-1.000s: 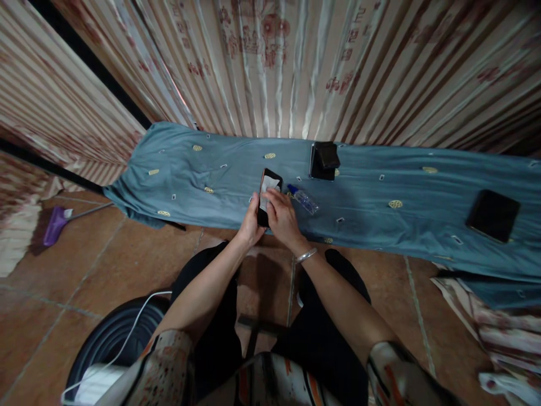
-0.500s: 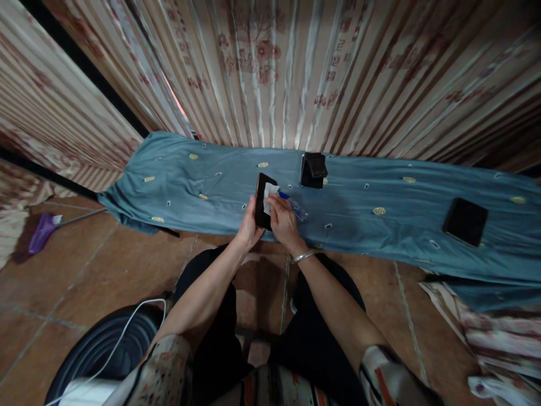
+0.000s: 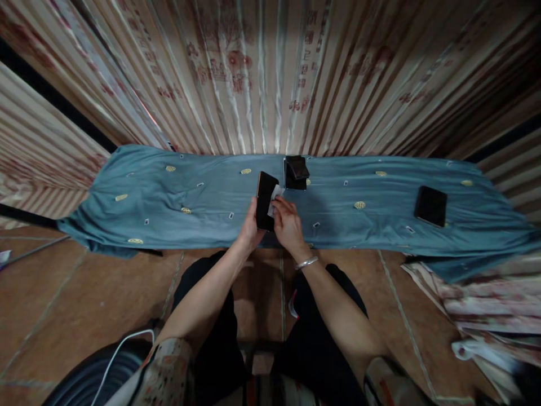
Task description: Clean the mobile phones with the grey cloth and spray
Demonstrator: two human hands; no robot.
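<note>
My left hand point(image 3: 251, 226) is wrapped round the lower left edge of a black smartphone point(image 3: 265, 189), held tilted above the blue cloth. My right hand point(image 3: 288, 223) pinches a crumpled white tissue point(image 3: 276, 194) and presses it on the phone's right side. The fingers partly cover the tissue. Just beyond the right hand, a small black folded case point(image 3: 299, 167) rests on a flat dark slab point(image 3: 296, 183). A silver bracelet circles my right wrist.
A patterned blue cloth point(image 3: 203, 225) covers the long low table. A black rectangular object point(image 3: 431, 206) lies on its right part. Pleated curtains point(image 3: 262, 84) hang behind. A dark round ribbed object point(image 3: 101, 375) with a white cable stands on the tiled floor at lower left.
The view has swung right, so the table's things appear further left. The tissue has moved toward the phone's right edge. The blue and clear plastic piece by my right hand is out of sight.
</note>
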